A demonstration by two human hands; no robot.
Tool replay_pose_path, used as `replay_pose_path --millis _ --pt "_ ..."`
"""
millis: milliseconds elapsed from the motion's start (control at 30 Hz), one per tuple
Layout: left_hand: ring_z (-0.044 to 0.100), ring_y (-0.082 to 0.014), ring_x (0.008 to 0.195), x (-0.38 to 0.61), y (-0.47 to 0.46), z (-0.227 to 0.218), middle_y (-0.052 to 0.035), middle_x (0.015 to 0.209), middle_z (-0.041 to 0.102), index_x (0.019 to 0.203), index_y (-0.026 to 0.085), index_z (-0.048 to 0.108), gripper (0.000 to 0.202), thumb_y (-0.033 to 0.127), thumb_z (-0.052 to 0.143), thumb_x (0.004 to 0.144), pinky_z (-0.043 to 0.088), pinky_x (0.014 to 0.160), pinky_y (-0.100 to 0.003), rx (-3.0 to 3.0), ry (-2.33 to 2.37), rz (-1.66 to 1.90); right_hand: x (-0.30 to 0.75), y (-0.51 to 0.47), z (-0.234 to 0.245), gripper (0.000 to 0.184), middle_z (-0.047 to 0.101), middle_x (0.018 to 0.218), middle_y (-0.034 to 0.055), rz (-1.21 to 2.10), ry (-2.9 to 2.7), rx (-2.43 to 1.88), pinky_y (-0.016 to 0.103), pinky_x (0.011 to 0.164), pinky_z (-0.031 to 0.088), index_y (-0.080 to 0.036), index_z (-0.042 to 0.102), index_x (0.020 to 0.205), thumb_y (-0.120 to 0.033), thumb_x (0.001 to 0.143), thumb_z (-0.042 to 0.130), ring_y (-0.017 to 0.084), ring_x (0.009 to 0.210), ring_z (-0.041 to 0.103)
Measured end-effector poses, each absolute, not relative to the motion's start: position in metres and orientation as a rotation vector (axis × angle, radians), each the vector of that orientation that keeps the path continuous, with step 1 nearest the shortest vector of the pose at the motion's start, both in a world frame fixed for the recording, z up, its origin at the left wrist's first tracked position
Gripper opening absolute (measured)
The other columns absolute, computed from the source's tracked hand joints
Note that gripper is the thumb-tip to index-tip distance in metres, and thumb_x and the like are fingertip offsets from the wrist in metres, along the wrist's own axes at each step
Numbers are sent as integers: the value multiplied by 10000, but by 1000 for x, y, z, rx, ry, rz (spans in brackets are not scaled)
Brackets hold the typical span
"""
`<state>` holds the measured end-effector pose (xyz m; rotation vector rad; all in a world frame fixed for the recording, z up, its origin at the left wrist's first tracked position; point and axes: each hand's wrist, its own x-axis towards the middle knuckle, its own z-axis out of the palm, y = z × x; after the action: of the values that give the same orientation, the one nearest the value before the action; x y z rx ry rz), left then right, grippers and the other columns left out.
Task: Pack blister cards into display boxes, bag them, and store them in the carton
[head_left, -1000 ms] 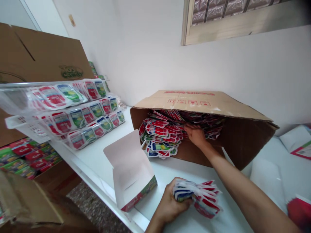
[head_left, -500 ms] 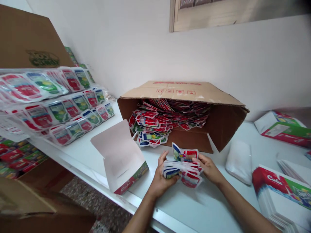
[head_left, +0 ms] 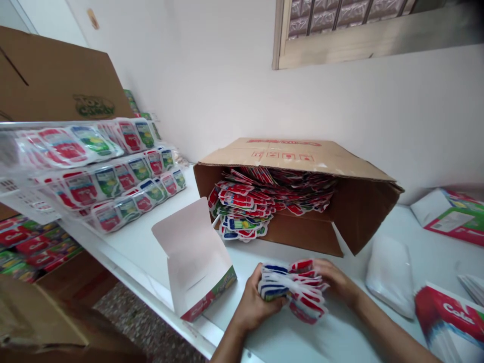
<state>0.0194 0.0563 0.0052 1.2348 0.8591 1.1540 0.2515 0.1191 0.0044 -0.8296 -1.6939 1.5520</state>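
Note:
A fanned stack of red, blue and green candy packets [head_left: 293, 290] is held just above the white table, in front of the open cardboard carton. My left hand [head_left: 257, 305] wraps round the stack's left end, thumb below and fingers behind. At the right end, my right hand [head_left: 338, 283] has its fingers closed on the packets' edges; its fingertips are partly hidden behind them. To the left of my hands stands a small open display box [head_left: 196, 267], white inside, with a red and green printed front. Many loose packets [head_left: 245, 201] lie piled in the carton [head_left: 295, 151].
Clear bags of packets [head_left: 124, 174] are stacked at the left, before a carton flap [head_left: 64, 75]. On the right lie a white plastic-wrapped bundle [head_left: 391, 275], flat printed boxes [head_left: 449, 317] and a green and red box [head_left: 449, 214]. The table's edge [head_left: 151, 292] runs along the left front.
The packet that stood up above the stack has come down among the others. Both hands and the stack appear lower and slightly further right, as the whole view has shifted too.

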Motion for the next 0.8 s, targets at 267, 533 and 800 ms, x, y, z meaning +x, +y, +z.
replay_pose_path --millis 267,533,800 --pt "642 -240 955 22 55 4 -85 1033 691 1048 141 625 416 237 778 674 500 848 -299 1268 859 1115 201 277 39 271 586 1251 89 433 -1952 -1256 436 947 473 -205 613 1152 -354 939 536 228 1097 574" --pt "651 -250 976 20 55 1 -89 1056 703 1088 146 627 452 237 790 676 505 858 -306 1235 837 1116 217 273 38 293 593 1201 80 426 -1909 -1218 420 873 516 -171 584 1170 -339 931 565 203 1021 604" --pt "607 -290 1107 21 61 0 -113 1178 649 1175 163 603 598 261 827 628 467 966 -372 1255 879 1141 249 149 2 264 580 750 -13 756 -1573 -1214 266 578 468 -252 430 967 -514 945 399 155 625 564"
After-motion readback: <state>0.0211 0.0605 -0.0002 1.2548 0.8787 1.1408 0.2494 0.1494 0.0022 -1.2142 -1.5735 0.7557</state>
